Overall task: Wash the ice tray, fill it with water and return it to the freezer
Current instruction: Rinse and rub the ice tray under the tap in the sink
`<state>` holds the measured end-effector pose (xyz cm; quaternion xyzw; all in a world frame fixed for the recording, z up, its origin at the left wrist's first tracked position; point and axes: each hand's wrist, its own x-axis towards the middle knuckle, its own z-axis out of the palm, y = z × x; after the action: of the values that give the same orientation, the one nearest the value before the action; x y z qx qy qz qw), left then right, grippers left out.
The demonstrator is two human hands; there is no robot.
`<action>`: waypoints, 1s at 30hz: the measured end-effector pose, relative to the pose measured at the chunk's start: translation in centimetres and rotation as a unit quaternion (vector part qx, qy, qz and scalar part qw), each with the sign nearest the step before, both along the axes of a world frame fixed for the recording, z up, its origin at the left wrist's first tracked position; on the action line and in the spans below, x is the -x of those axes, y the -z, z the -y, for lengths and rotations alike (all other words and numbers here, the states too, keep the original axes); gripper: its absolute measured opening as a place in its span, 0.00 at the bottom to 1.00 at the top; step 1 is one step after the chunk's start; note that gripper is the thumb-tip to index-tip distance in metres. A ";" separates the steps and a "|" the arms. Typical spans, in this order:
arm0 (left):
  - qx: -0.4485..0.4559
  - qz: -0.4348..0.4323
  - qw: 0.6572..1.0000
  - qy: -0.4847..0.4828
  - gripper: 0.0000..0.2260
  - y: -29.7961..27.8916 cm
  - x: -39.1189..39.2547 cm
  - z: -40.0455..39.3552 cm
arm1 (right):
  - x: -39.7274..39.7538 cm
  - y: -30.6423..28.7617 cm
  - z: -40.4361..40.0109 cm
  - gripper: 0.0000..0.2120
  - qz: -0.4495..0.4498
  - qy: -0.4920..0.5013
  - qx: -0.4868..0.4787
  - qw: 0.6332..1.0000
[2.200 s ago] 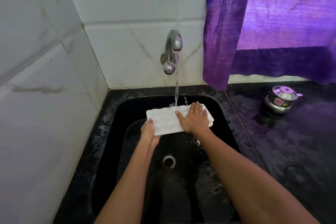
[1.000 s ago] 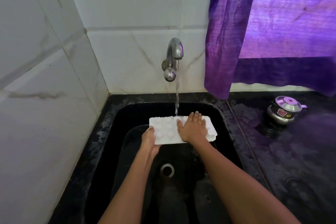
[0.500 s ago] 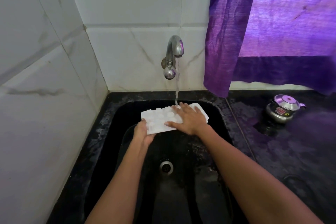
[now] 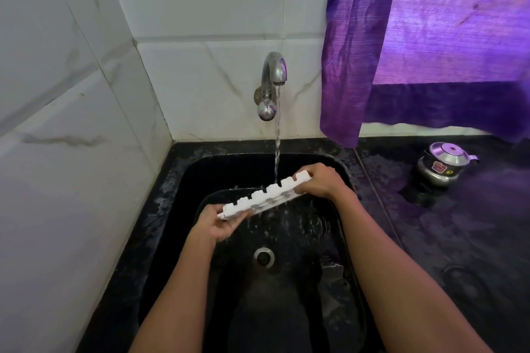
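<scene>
I hold the white ice tray [image 4: 265, 195] by its two short ends over the black sink [image 4: 342, 172]. My left hand [image 4: 215, 222] pinches the lower, nearer end: the thumb lies on top at the corner and the other fingers [image 4: 229, 229] curl underneath. My right hand [image 4: 318, 182] grips the higher, farther end, its fingers wrapped over the edge so that the end of the tray is hidden under them. The tray is tilted, rising from my left hand up to my right, and turned on edge so the bumps of its cube cells stick up along the top. The stream of water [image 4: 277, 146] from the steel tap [image 4: 272, 77] comes down onto the tray between my hands, closer to the right one, and water spills off its lower edge into the basin above the drain [image 4: 263, 257]. A purple curtain [image 4: 401, 37] hangs at the right, and a small steel lidded pot [image 4: 443, 163] stands on the dark counter [image 4: 473, 223] beside the sink.
</scene>
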<state>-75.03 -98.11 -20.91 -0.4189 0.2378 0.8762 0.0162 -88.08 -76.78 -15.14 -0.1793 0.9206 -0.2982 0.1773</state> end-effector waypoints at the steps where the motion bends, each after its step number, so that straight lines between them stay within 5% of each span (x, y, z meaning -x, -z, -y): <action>1: 0.000 0.002 1.000 0.020 0.19 0.1 -0.2 0.2 | -0.2 0.3 -0.1 0.17 0.026 0.033 0.044 0.998; 4: 0.057 0.056 0.992 0.096 0.30 0.4 -0.7 0.8 | -1.0 0.8 -0.1 0.11 0.087 0.110 0.161 0.977; 7: 0.201 0.121 0.949 0.212 0.41 0.2 -1.0 1.2 | -1.2 1.8 -0.7 0.13 0.142 0.194 0.245 0.939; 10: 0.363 0.164 0.866 0.304 0.33 -0.4 -1.0 0.8 | -1.0 2.9 -1.7 0.18 0.166 0.250 0.262 0.917; 11: 0.373 0.145 0.864 0.305 0.27 -0.5 -0.9 0.7 | -0.9 3.1 -2.0 0.20 0.160 0.268 0.260 0.914; 19: 0.209 -0.056 0.968 0.131 0.14 0.0 0.2 -2.3 | -0.4 3.3 -4.1 0.15 0.212 0.368 0.370 0.826; 24: 0.167 -0.097 0.980 0.054 0.17 -0.8 2.2 -5.0 | -0.1 3.9 -4.6 0.06 0.205 0.438 0.438 0.758; 30: 0.158 -0.097 0.982 0.032 0.18 -1.9 4.3 -7.2 | -0.6 3.4 -4.8 0.05 0.195 0.505 0.569 0.619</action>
<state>-79.36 -90.96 -19.04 -0.3213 0.3867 0.8633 -0.0452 -87.46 -71.94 -18.54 0.3108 0.4564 -0.8329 0.0368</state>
